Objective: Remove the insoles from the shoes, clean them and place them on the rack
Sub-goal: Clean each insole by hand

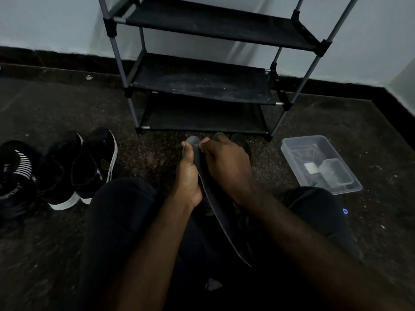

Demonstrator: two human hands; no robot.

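Observation:
A dark grey insole (221, 207) stands on edge between my knees, running from my lap up toward the rack. My left hand (188, 176) grips its left side with the thumb up along the toe end. My right hand (226, 167) pinches the toe end from the right. Whether a cloth is in my right hand cannot be told. A black shoe rack (202, 86) with three fabric shelves stands right behind the hands. Black shoes with white soles (87, 167) sit on the floor at left, beside a black shoe with white stripes (18, 173).
A clear plastic tub (318, 162) with a smaller container inside sits on the dark floor at right. Two dark rounded shapes (240, 140) lie just behind my right hand, in front of the rack. My knees in dark trousers frame the hands. A pale wall runs behind.

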